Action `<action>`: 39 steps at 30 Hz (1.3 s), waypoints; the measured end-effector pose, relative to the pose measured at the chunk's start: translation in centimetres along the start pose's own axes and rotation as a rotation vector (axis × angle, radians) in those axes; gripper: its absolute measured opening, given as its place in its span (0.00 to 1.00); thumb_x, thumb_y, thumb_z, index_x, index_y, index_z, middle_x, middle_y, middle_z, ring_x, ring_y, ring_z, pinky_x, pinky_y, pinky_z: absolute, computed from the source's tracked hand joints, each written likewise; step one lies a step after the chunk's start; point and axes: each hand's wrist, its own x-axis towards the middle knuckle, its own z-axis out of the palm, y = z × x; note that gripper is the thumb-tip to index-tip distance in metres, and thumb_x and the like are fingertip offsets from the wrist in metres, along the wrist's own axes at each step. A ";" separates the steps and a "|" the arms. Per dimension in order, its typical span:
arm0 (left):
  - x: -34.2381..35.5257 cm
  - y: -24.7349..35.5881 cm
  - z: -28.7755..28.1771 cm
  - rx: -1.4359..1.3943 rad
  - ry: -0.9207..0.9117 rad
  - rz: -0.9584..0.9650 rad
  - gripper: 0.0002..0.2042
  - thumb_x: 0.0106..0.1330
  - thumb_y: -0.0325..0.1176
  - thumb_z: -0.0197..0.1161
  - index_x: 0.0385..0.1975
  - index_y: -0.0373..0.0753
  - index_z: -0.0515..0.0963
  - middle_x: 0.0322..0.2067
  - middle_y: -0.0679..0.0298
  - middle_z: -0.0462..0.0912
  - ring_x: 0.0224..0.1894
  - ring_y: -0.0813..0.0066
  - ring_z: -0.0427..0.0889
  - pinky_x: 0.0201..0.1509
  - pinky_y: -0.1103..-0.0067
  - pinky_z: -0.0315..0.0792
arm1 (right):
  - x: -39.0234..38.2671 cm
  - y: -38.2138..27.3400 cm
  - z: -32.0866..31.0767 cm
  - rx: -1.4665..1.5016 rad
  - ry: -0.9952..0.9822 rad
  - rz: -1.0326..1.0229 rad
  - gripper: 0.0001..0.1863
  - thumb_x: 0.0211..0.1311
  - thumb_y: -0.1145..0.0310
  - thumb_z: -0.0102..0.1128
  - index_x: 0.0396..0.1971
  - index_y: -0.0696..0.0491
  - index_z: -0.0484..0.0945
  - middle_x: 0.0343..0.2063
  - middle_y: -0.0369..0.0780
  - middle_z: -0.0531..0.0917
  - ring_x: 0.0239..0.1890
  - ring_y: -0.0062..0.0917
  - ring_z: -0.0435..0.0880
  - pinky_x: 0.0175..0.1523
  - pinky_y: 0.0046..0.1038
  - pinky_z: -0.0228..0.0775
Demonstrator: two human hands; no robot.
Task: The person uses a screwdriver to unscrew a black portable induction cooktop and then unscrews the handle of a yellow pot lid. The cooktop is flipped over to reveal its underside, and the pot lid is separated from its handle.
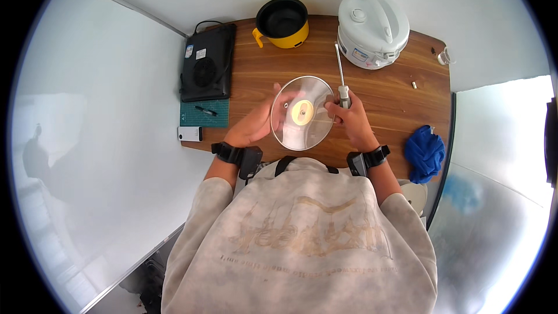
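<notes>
A round clear glass pot lid [297, 138] with a metal rim is held up in front of my chest, its face toward me. At its centre is a pale yellow disc [303, 113] with a small screw-like spot. My left hand [259, 121] grips the lid's left side, and its fingers show through the glass behind it. In my right hand [354, 121] is a screwdriver [341, 75], its grey-white handle in the palm and its metal shaft pointing away from me. The right thumb and fingers also meet the lid's right edge.
On the wooden table [389, 102] stand a yellow pot [295, 40] with a black inside and a white rice cooker [372, 26]. A black induction cooker [210, 64], a green mat [192, 117] with a pen [206, 111], and a white box [189, 134] lie left. A blue cloth [424, 154] lies right.
</notes>
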 end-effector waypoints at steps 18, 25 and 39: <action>5.1 -8.5 -7.5 0.067 0.158 -0.187 0.25 0.73 0.41 0.58 0.67 0.46 0.62 0.64 0.56 0.67 0.47 0.60 0.86 0.37 0.71 0.83 | 0.0 5.2 -5.5 -0.698 0.294 -0.028 0.24 0.59 0.52 0.66 0.44 0.58 0.80 0.33 0.49 0.85 0.36 0.43 0.84 0.43 0.36 0.74; 6.5 -12.2 -8.2 0.101 0.235 -0.195 0.28 0.70 0.34 0.63 0.68 0.45 0.61 0.60 0.54 0.73 0.43 0.56 0.88 0.33 0.72 0.83 | -3.0 7.3 -6.7 -0.872 0.143 -0.027 0.19 0.60 0.51 0.64 0.37 0.54 0.86 0.27 0.45 0.86 0.32 0.40 0.85 0.41 0.35 0.75; 7.2 -14.2 -8.8 0.204 0.230 -0.245 0.31 0.67 0.30 0.65 0.68 0.44 0.60 0.56 0.56 0.75 0.41 0.60 0.88 0.32 0.72 0.83 | -2.8 8.3 -6.0 -0.922 0.095 -0.025 0.17 0.58 0.52 0.64 0.34 0.51 0.87 0.29 0.44 0.87 0.35 0.42 0.86 0.44 0.38 0.78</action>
